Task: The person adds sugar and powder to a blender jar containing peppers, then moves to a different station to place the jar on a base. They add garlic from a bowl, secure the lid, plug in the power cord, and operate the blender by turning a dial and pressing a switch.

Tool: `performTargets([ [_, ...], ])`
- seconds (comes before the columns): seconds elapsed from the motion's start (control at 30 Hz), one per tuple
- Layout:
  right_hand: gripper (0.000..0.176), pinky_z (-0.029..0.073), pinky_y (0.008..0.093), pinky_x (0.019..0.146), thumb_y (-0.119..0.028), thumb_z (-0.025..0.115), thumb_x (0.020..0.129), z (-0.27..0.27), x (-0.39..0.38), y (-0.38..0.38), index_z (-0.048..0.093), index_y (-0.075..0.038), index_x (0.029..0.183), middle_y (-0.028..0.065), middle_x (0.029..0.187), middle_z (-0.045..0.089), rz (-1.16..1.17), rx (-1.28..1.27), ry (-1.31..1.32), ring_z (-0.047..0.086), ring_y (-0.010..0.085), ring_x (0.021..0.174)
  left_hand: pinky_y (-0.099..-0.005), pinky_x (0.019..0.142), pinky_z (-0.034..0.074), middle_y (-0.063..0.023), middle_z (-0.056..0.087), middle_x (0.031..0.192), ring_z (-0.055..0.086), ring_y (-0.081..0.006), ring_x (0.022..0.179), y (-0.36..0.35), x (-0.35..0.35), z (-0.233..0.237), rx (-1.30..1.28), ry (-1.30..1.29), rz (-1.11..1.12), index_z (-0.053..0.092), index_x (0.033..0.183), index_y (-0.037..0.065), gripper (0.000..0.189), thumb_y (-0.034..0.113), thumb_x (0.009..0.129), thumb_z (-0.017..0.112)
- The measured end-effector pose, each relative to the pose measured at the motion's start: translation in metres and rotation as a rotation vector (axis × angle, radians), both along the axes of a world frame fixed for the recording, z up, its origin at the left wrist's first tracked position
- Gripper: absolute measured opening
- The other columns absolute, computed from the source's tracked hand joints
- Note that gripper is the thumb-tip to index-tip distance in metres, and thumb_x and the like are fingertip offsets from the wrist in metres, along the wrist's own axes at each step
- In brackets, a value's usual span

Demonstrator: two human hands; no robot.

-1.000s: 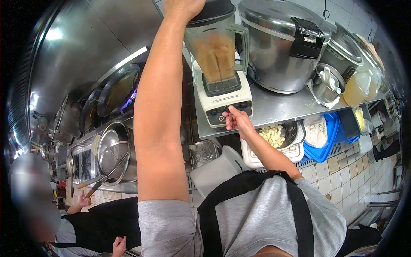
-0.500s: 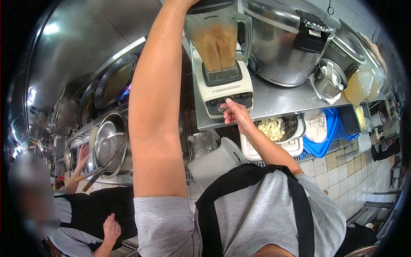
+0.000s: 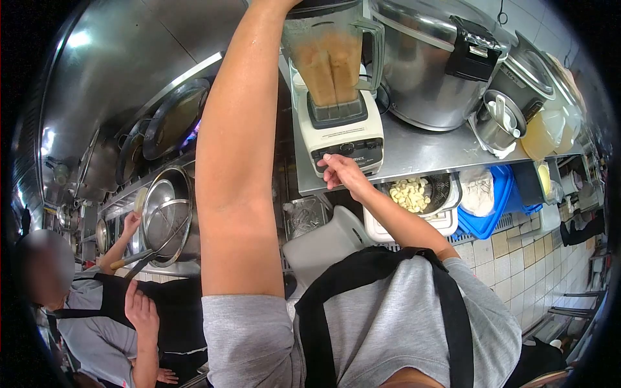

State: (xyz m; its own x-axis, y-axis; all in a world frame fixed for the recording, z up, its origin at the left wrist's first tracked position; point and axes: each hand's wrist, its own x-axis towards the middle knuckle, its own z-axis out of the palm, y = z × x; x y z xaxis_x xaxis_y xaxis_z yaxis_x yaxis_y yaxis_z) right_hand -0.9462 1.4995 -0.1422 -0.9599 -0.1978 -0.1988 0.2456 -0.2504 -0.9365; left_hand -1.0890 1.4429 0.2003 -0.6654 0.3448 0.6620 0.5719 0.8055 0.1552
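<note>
A blender (image 3: 343, 145) stands on the steel counter, its clear jug (image 3: 333, 64) part filled with an orange-brown mixture. My left arm reaches up past the jug, and only the edge of my left hand (image 3: 275, 5) shows beside the dark lid (image 3: 317, 8). Its fingers are hidden beyond the top of the view. At the left part of the blender's front panel is my right hand (image 3: 344, 176), a fingertip close to or on a switch. The other fingers are loosely bent and apart, and the hand holds nothing.
Right of the blender stand a large steel cooker (image 3: 420, 71), a metal pot of utensils (image 3: 498, 126) and a jug of yellowish liquid (image 3: 543, 136). Below are a pot of pale chopped pieces (image 3: 411, 194) and a blue container (image 3: 501, 200). A co-worker (image 3: 97, 323) stands left, near strainers (image 3: 169, 220).
My right hand has shifted left along the blender's panel, from the middle knob to the left switch. My left arm stays in place. The co-worker's hands have moved.
</note>
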Motion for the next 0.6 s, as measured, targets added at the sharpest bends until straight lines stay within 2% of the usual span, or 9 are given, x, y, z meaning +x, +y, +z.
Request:
performTargets([
  [0.1,0.041,0.043,0.0225,0.053,-0.041,0.049,0.093,-0.003,0.000,0.001,0.061,-0.003,0.099,0.0011,0.066,0.056,0.013,-0.006,0.021,0.054,0.0107,0.052,-0.0437,0.095,0.039,-0.0184,0.054,0.121,0.050,-0.0370,0.112,-0.001,0.001,-0.004,0.049,0.051,0.012,0.058,0.114,0.007,0.048,0.038,0.093,0.028],
  [0.6,0.045,0.043,0.0235,0.052,-0.042,0.047,0.093,-0.003,-0.006,-0.004,0.061,0.000,0.097,0.0037,0.064,0.057,-0.008,0.013,-0.003,0.054,0.0121,0.051,-0.0452,0.092,0.041,-0.0180,0.054,0.121,0.052,-0.0378,0.107,-0.006,-0.020,-0.009,-0.017,0.172,-0.042,0.055,0.113,0.006,0.043,0.034,0.094,0.029],
])
